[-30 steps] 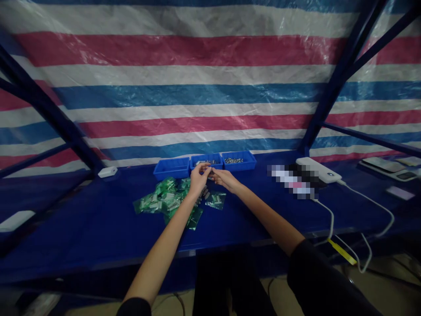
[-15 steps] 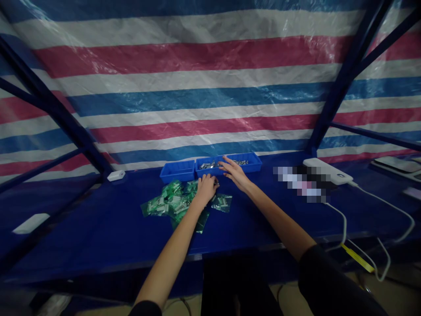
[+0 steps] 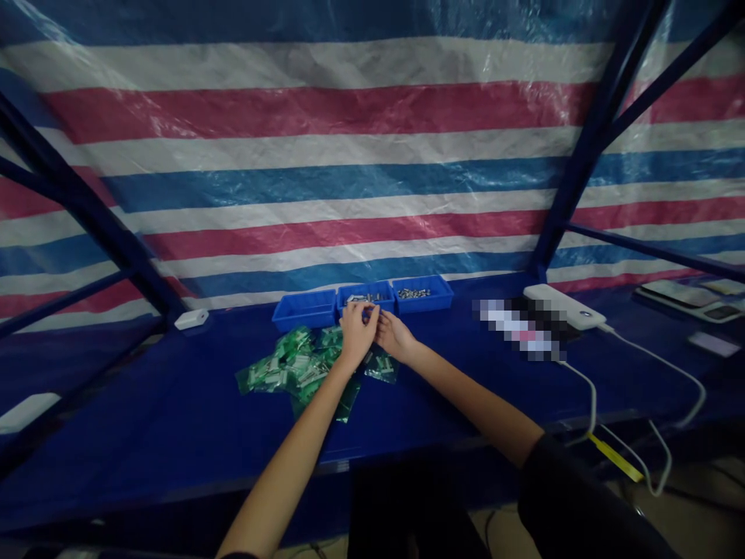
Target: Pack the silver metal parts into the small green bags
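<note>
My left hand (image 3: 357, 332) and my right hand (image 3: 393, 335) meet in front of the blue bins, their fingertips touching or nearly so. The left fingers are curled together in a pinch; what they hold is too small to make out. On the right hand the fingers are bent towards the left one, and their tips are partly hidden. Just beyond the hands, the middle bin (image 3: 384, 304) and the right bin (image 3: 431, 302) contain small metal parts. Green-tinted plastic bags (image 3: 308, 374) with small pieces inside lie piled left of and below my left hand. One small bag (image 3: 382, 368) lies beneath the hands.
The left blue bin (image 3: 306, 318) stands beside the middle one. On the right are a white power strip (image 3: 563, 306), a pixelated object (image 3: 521, 326) and white cables (image 3: 587, 388). A white adapter (image 3: 192, 319) sits at left. Blue frame posts (image 3: 573, 186) flank the striped sheet.
My right hand has come down and left from above the bins to meet my left hand. The left hand has closed into a pinch. The view has shifted slightly.
</note>
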`<state>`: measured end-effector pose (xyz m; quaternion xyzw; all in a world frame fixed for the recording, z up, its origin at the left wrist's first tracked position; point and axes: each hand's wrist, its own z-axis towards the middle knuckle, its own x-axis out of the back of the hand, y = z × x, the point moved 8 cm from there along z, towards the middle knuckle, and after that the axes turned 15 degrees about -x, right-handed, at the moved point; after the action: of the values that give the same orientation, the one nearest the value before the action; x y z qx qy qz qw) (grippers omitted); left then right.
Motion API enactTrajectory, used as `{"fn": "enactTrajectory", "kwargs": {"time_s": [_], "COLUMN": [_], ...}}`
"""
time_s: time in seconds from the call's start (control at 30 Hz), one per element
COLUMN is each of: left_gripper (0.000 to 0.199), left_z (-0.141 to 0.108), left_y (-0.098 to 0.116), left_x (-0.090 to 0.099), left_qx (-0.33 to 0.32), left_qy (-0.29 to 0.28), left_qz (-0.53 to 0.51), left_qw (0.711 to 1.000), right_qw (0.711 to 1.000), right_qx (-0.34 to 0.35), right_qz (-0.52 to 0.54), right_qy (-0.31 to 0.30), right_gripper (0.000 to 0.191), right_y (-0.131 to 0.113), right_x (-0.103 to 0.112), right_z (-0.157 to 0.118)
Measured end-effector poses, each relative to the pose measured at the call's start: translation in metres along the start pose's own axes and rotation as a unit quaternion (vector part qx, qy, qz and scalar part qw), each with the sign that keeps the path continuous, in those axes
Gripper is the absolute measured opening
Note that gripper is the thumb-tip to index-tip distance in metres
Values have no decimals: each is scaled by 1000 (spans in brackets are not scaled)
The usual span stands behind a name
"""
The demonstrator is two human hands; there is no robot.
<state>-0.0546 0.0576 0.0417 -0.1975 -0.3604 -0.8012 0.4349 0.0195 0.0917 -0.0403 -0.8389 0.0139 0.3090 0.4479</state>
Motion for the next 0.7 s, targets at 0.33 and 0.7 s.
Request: {"fn": "enactTrajectory", "kwargs": {"time_s": [0.33, 0.7], "left_gripper": [26, 23], "left_z": [-3, 1], "left_y": [9, -7], "left_x": [-9, -15], "left_qx": [-28, -31], "left_qy": [-79, -154], "left_qz": [83, 39], "left_qw": [993, 987], "right_qw": [980, 937], "right_qx": [148, 234], "right_qz": [-43, -233], "right_qy": [124, 116], "right_gripper": [29, 34], "right_y": [-29, -68], "right_x": [24, 23], "right_z": [-3, -19]}}
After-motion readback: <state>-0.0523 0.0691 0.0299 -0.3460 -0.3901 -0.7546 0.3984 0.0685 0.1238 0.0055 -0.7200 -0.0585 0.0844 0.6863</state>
